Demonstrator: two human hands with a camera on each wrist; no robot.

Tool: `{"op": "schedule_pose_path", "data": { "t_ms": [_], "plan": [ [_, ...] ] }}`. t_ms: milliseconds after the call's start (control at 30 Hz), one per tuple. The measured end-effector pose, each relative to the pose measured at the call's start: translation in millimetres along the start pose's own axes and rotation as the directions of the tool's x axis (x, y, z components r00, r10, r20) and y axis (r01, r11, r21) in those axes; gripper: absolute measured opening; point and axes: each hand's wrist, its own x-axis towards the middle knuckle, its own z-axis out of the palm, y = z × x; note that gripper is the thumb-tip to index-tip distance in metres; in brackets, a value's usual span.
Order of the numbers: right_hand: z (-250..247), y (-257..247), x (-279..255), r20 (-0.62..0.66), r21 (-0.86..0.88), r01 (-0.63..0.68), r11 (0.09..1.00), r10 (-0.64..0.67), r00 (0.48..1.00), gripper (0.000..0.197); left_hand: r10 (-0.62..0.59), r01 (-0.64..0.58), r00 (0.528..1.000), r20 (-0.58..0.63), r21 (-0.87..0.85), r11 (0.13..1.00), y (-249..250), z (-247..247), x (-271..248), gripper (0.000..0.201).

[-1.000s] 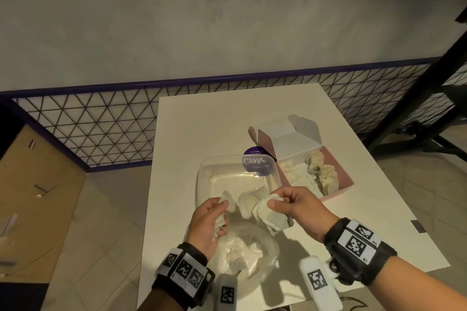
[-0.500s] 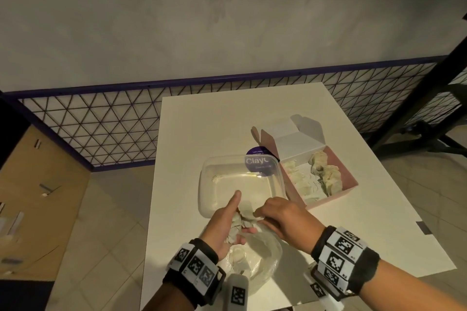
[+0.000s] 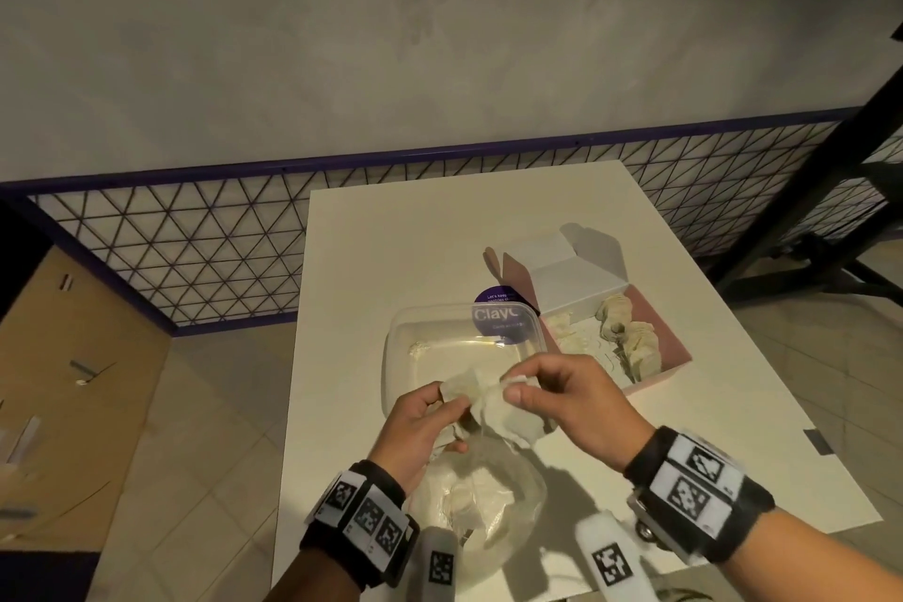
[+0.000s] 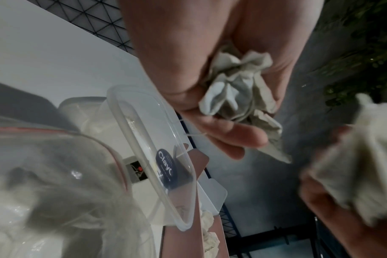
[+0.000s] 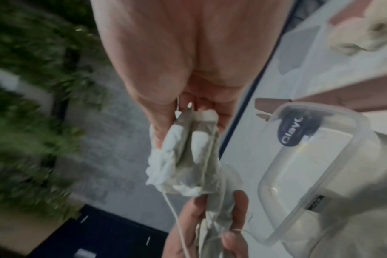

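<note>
Over the near part of the white table, both hands hold crumpled off-white pouches with thin strings. My left hand grips a bunch of them in its curled fingers. My right hand pinches one pouch by its top between thumb and fingers, right against the left hand's bunch. Beneath the hands lies an open clear plastic bag holding more of the pale pieces. Just beyond them sits a clear plastic tub with a purple label.
A pink cardboard box with its lid flap up stands right of the tub and holds several more crumpled pouches. A low mesh fence runs behind the table. A black metal frame stands at the right, a cardboard sheet at the left.
Half a second ago both hands were down at the mouth of the plastic bag. They have since risen above it with pouches held between them.
</note>
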Motion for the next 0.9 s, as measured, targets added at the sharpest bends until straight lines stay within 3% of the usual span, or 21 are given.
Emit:
{"op": "schedule_pose_path", "data": {
  "t_ms": [267, 433, 600, 733, 833, 900],
  "plan": [
    [14, 33, 23, -0.052, 0.181, -0.227, 0.957, 0.239, 0.97, 0.026, 0.051, -0.06, 0.997, 0.063, 0.142, 0.988, 1, 10, -3, 0.011],
    [18, 33, 20, -0.001, 0.216, -0.24, 0.946, 0.246, 0.969, 0.019, 0.114, -0.121, 0.993, 0.041, 0.237, 0.964, 2, 13, -3, 0.015],
    [19, 31, 17, -0.061, 0.172, -0.205, 0.963, 0.218, 0.974, 0.007, 0.155, -0.15, 0.988, 0.009, 0.297, 0.943, -2, 15, 2, 0.013],
    [10, 31, 15, -0.131, 0.055, -0.136, 0.989, 0.142, 0.981, 0.005, 0.037, -0.036, 0.999, -0.04, 0.044, 0.998, -6, 15, 5, 0.01],
    [-1, 25, 14, -0.183, 0.063, -0.074, 0.995, 0.085, 0.979, 0.005, -0.069, 0.053, 0.994, -0.082, -0.18, 0.982, -7, 12, 8, 0.016],
    [-10, 17, 11, -0.172, 0.08, -0.033, 0.996, 0.046, 0.984, 0.005, -0.091, 0.057, 0.985, -0.147, -0.227, 0.972, -6, 10, 10, 0.018]
  ]
}}
